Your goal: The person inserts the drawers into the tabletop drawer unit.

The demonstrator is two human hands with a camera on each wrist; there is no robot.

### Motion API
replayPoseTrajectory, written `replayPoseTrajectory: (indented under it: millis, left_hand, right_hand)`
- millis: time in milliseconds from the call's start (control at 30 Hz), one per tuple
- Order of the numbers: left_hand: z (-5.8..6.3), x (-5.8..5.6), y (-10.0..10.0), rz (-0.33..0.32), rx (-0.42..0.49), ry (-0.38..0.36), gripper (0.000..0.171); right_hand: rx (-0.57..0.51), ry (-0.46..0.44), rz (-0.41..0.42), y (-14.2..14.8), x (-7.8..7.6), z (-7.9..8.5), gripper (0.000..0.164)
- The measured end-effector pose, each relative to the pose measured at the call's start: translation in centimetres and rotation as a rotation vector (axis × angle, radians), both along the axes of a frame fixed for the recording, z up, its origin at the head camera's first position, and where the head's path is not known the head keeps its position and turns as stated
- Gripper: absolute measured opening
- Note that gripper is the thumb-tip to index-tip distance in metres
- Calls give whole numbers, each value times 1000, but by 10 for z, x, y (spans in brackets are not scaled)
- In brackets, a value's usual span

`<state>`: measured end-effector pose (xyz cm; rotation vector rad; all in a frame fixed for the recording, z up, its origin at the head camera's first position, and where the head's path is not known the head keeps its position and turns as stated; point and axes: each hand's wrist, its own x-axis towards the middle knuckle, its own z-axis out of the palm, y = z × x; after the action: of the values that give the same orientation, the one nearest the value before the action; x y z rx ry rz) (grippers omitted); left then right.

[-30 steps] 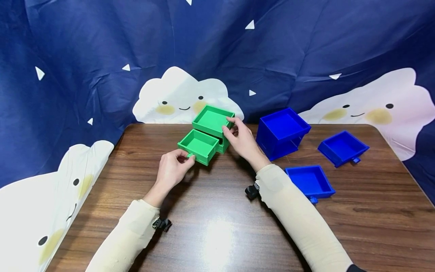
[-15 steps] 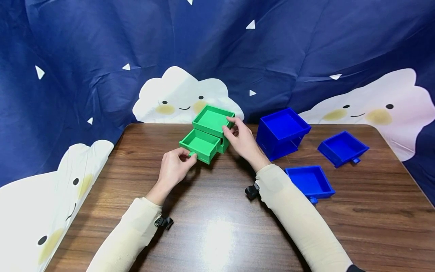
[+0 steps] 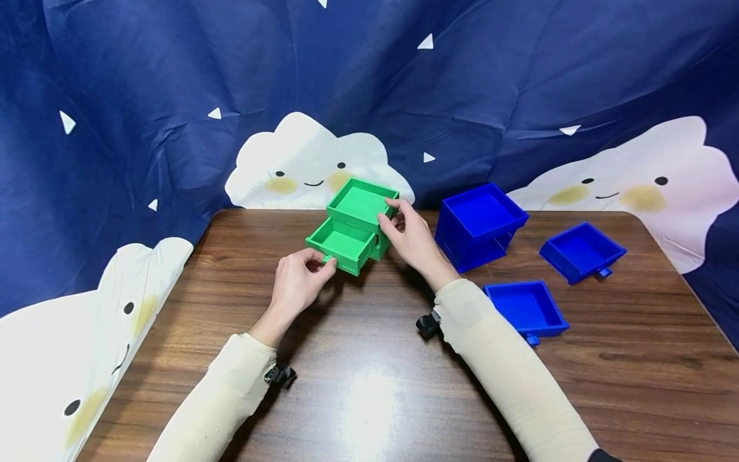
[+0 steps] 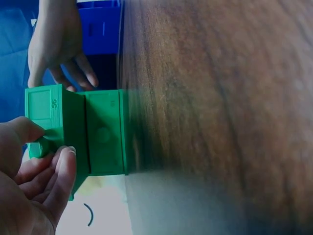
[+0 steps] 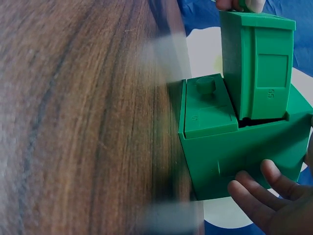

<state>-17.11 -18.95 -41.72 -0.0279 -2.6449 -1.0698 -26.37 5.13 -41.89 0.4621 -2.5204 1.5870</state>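
Observation:
A small green cabinet [image 3: 362, 202] with a tray-like top stands near the table's back edge. Its upper drawer [image 3: 342, 240] sticks out at the front, partly in its slot. My left hand [image 3: 297, 279] pinches that drawer's knob [image 4: 40, 147] between thumb and fingers. Below it, the lower drawer [image 5: 210, 115] sits flush, its round knob showing in the right wrist view. My right hand [image 3: 412, 237] holds the cabinet at its right side, thumb and a finger at the top rim. The other fingers [image 5: 252, 188] lie against the side wall.
To the right stands a blue cabinet [image 3: 484, 212] with an open front. Two loose blue drawers lie beyond it: one drawer [image 3: 586, 249] farther right, the other drawer [image 3: 528, 305] nearer, partly behind the right sleeve [image 3: 491, 346]. A patterned blue cloth [image 3: 358, 64] hangs behind the table [image 3: 369, 359].
The upper green drawer has slid a little further into the cabinet, and my left hand has moved forward and slightly right with it. My right hand and the cabinet stay put.

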Motion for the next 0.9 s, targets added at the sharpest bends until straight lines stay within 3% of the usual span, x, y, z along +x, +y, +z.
replayPoseTrajectory:
  millis: [900]
  left_hand:
    - [-5, -14, 9, -5, -9, -12, 19]
  right_hand:
    - [4, 7, -3, -1, 0, -1, 48]
